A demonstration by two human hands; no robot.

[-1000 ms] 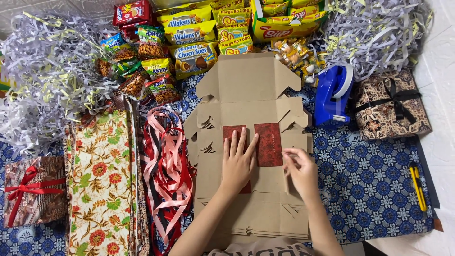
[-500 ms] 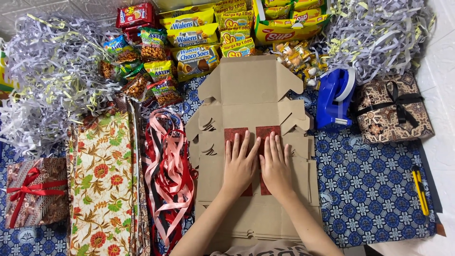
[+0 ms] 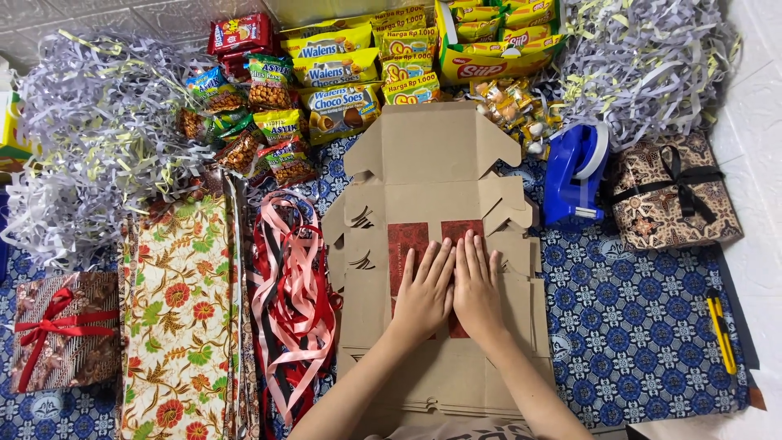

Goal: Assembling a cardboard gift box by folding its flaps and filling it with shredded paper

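Note:
A flat, unfolded brown cardboard box (image 3: 436, 163) lies in the middle of a blue patterned cloth, with two dark red patches (image 3: 407, 236) on its middle panel. My left hand (image 3: 426, 292) and my right hand (image 3: 478, 285) lie side by side, palms down, fingers flat, pressing on those red patches. Neither hand holds anything.
Red and pink ribbons (image 3: 292, 293) and floral wrapping paper (image 3: 179, 318) lie left of the box. Shredded paper (image 3: 90, 138) is heaped at both back corners. Snack packets (image 3: 334, 73) line the back. A blue tape dispenser (image 3: 574, 171), wrapped gifts (image 3: 672, 191) (image 3: 61, 330) and a yellow cutter (image 3: 721, 330) lie around.
My right hand moved left from the box's right side and now rests flat beside my left hand on the red patches.

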